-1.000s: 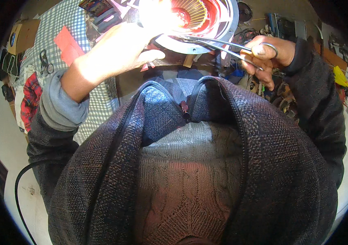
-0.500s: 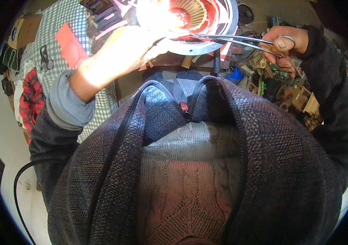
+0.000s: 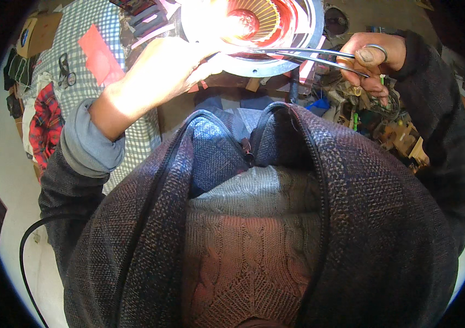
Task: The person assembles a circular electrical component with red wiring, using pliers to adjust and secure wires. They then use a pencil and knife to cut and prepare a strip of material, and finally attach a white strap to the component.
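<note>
A round metal motor stator (image 3: 276, 66), with reddish copper windings (image 3: 284, 30) and a slotted inner ring, sits at the top of the view. My left hand (image 3: 175, 63) is at its near-left rim, fingers bent inward and partly washed out by a bright glare. What lies between those fingertips is hidden. On the right, my right hand (image 3: 371, 60) grips long thin metal scissors (image 3: 314, 53) by their ring handles. The handles are spread somewhat apart. The blades reach left over the stator's near rim, and their tips disappear in the glare by my left fingers.
Left of the stator, a checked cloth (image 3: 79, 38) carries a pink-red sheet (image 3: 100, 54) and glasses (image 3: 67, 71). A red plaid cloth (image 3: 45, 126) and a cardboard box (image 3: 44, 34) lie further left. Mixed scraps and wood pieces (image 3: 399, 136) clutter the right.
The view has shifted slightly, so the stator and cloth appear further right and lower. My right hand sits a little nearer the stator; both hands keep their places on the work.
</note>
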{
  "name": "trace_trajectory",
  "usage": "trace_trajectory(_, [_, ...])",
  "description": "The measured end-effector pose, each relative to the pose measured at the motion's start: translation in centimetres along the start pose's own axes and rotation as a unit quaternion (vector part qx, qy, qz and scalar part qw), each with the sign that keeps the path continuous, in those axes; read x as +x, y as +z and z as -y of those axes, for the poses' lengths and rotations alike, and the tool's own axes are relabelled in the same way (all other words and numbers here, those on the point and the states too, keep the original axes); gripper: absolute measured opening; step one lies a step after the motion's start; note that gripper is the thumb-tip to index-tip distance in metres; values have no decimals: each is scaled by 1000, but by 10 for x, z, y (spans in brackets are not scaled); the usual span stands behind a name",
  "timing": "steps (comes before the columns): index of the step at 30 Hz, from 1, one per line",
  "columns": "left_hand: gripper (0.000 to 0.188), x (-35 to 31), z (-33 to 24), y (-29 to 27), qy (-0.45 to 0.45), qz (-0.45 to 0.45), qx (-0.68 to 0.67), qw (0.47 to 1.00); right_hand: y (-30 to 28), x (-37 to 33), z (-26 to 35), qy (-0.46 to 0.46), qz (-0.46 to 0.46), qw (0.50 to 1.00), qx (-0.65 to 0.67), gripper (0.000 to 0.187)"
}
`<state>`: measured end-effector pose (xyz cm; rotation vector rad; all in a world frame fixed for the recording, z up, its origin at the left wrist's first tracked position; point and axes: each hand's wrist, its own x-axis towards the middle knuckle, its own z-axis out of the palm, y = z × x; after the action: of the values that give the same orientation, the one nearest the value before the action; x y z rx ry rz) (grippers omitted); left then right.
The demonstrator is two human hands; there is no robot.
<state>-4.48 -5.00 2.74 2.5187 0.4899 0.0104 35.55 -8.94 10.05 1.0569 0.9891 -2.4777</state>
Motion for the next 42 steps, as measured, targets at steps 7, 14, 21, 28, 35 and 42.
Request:
trace_trajectory(7, [46,5,2,18,27,-20,50,998,-27,7,-35,-17,5,1000,4,66])
trace_trajectory(14, [39,9,4,20,-24,4,-15,1000,-17,11,-36,-39,-55,997,-35,53])
trace_trajectory(21, [37,12,3,18,-10,25,11,1000,26,33,-34,-30,-138,990,4,53])
trace_trajectory(28, [37,7,-2,18,29,-6,25,999,89,60,-26,-2,-224,974,34,32])
trace_trajectory(35, [36,10,-5,25,-5,-10,-15,1000,101,99,-41,-277,-309,889,-192,29])
trace_trajectory(42, [31,13,-12,31,-7,-76,-24,997,95,103,-30,-83,-234,954,165,40])
